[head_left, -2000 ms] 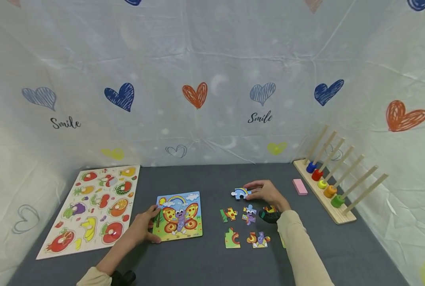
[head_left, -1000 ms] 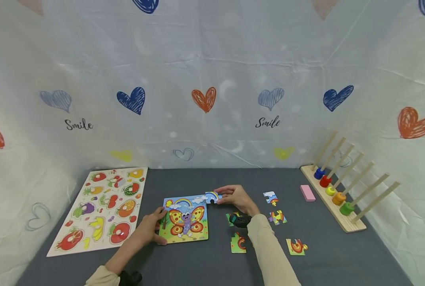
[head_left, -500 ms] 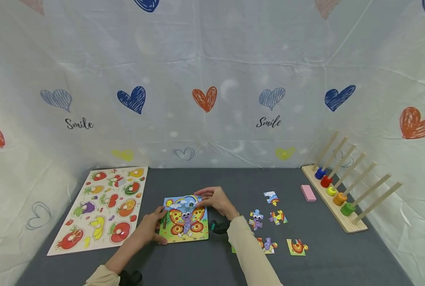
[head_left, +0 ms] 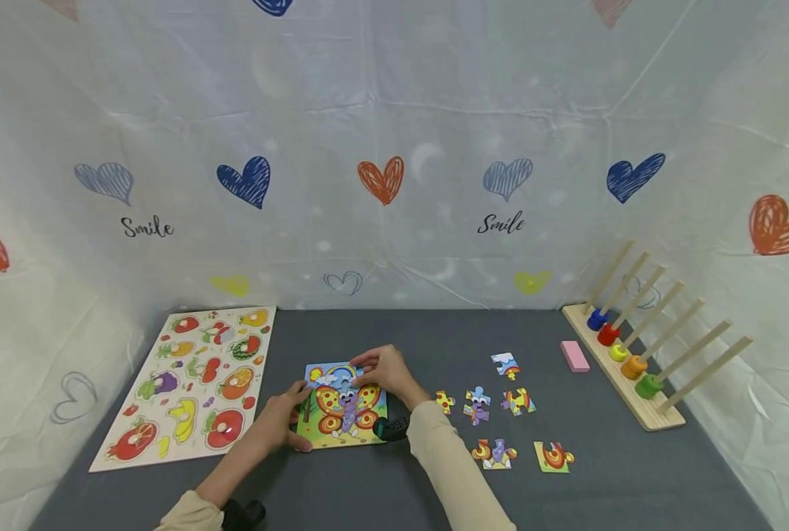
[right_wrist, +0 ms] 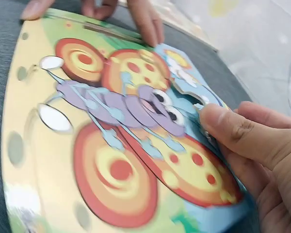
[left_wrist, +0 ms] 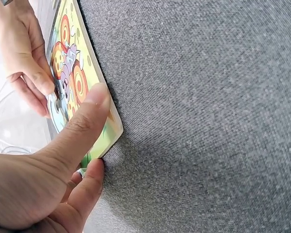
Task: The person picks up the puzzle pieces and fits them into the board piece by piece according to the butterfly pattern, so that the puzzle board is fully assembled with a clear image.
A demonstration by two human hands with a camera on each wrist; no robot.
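Observation:
My left hand (head_left: 276,424) grips the left edge of a square butterfly puzzle board (head_left: 341,424), which lies on the table. In the left wrist view its thumb (left_wrist: 82,124) presses on the printed face near a corner, with fingers at the edge. My right hand (head_left: 386,372) pinches a light-blue rainbow puzzle piece (left_wrist: 57,112) between thumb and fingers, close over the upper part of the board. In the right wrist view, the right thumb (right_wrist: 233,128) covers much of that piece, and the butterfly picture shows below it.
Several loose puzzle pieces lie right of the board, among them a purple face piece (head_left: 477,405) and a cloud piece (head_left: 506,365). A fruit board (head_left: 192,383) lies at left. A pink block (head_left: 574,356) and a wooden peg rack (head_left: 623,365) with coloured rings stand at right.
My right hand has picked up the rainbow piece from among the loose pieces and carried it left over the top of the board. My left hand has kept its grip on the board.

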